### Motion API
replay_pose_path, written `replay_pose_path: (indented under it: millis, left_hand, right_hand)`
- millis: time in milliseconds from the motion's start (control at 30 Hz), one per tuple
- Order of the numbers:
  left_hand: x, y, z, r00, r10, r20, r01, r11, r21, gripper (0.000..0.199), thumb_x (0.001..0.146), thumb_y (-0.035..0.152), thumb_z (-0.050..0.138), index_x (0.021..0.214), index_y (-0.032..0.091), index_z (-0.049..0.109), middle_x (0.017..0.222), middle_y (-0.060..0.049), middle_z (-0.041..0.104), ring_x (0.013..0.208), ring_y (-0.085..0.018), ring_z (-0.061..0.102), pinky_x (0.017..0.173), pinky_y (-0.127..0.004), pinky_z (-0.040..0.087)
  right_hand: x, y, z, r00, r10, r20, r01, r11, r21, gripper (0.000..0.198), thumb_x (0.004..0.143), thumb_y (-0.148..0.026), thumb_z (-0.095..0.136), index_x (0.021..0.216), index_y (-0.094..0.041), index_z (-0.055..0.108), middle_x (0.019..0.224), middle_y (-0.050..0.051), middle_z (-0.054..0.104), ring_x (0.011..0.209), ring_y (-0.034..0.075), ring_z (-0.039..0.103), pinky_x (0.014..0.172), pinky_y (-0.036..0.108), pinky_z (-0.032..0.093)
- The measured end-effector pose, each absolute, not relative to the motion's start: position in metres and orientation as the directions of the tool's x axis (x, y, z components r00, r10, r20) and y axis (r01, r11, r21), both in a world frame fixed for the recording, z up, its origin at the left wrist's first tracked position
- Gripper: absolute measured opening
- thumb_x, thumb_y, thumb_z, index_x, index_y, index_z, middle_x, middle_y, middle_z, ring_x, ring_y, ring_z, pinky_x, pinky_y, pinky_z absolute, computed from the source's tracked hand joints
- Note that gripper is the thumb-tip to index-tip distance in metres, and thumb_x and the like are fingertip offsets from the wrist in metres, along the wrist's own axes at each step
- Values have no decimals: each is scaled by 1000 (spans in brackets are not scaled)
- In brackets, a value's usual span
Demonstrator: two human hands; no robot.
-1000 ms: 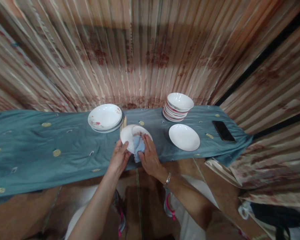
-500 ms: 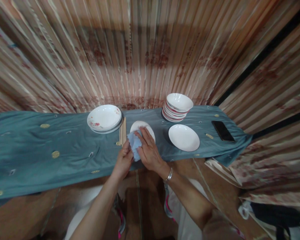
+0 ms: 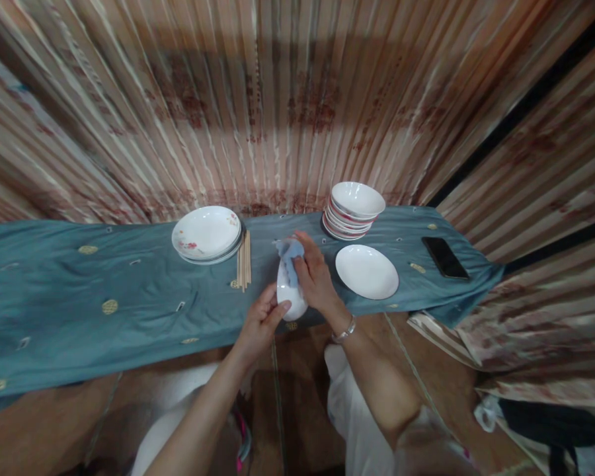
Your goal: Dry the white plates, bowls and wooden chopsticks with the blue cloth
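A black phone (image 3: pixel 445 257) lies on the tablecloth (image 3: pixel 149 284) near curtains (image 3: pixel 550 192).

Pleated, patterned curtains (image 3: pixel 287 99), teal cloth-covered table (image 3: pixel 143 277), brown floor (image 3: pixel 302 403) with pale seams, probably tiled, dim light

One camera sits on the person's head. It looks forward and down, from above and behind the left hand (image 3: pixel 262 318) and the right hand (image 3: pixel 318 281). It is a good bit back, so both hands look small, near the middle. It sees the table (image 3: pixel 149 297) to both sides of them, the curtain (image 3: pixel 277 99) past them and the floor (image 3: pixel 300 383) on their near side.
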State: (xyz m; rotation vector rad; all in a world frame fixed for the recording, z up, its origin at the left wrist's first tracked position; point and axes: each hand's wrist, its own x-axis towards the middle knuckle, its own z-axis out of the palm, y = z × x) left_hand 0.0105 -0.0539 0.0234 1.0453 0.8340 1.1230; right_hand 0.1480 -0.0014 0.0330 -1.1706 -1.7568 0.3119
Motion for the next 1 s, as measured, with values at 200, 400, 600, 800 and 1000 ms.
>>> replay_pose_path:
  millis: [200,400,600,800,1000]
  left_hand:
    - [11,-55,19,268,963,-6,-262,79,962,28,75,27,66,102,19,65,91,-4,72,86,-19,65,76,-27,49]
    - [10,-57,22,257,966,-20,-261,89,961,28,74,27,68,100,18,66,89,-4,72,85,-20,65,75,-27,48]
    - [7,-52,21,205,977,-55,-328,122,937,36,71,33,72,102,16,65,88,-5,72,78,-18,64,67,-24,48]
    - [-4,-40,14,56,986,-160,-516,166,840,45,65,30,78,105,19,63,92,-3,72,76,-15,65,67,-23,52]
    - [-15,-26,6,-25,969,-246,-656,170,736,36,67,18,76,101,20,65,91,-1,72,75,-13,65,76,-25,54]
  right_hand:
    - [167,31,14,38,893,448,429,390,-815,41,96,-36,28,119,-20,59,117,11,65,113,22,59,101,42,44]
    - [181,55,-17,150,935,321,376,247,-893,42,94,-40,30,87,-18,65,91,9,70,94,23,62,94,43,47]
    - [177,54,-34,194,965,177,236,129,-963,39,91,-41,31,71,-20,58,68,2,62,71,18,57,73,33,49]
    - [159,47,-43,219,975,19,330,-56,-942,35,90,-40,33,69,-21,52,68,2,60,68,18,56,70,30,44]
    - [152,33,-43,188,982,8,390,-67,-919,32,91,-40,35,75,-21,56,77,5,64,78,21,61,77,32,44]
